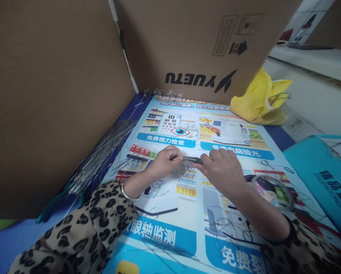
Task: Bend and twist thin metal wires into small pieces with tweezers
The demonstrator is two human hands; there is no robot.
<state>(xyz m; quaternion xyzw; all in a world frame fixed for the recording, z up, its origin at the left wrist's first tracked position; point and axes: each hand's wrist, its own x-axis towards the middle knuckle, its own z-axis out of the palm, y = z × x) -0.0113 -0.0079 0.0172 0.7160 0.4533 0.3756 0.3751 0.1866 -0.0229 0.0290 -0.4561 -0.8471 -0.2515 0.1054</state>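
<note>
My left hand [166, 161] and my right hand [223, 169] meet over a printed poster [187, 228] that covers the table. Both are closed. My right hand grips a thin dark tool [192, 160] that points left towards my left hand. My left hand pinches a small clear wire piece [183, 169] at the tool's tip. A silver bangle [126, 192] sits on my left wrist. Both sleeves are leopard print.
A bundle of thin metal wires [102, 156] lies at the left, against a cardboard wall [50, 95]. A big cardboard box [204, 42] stands behind, with a yellow plastic bag [258, 101] beside it. A wire coil [273, 192] and loose wires lie at the right, next to a teal packet [324, 179].
</note>
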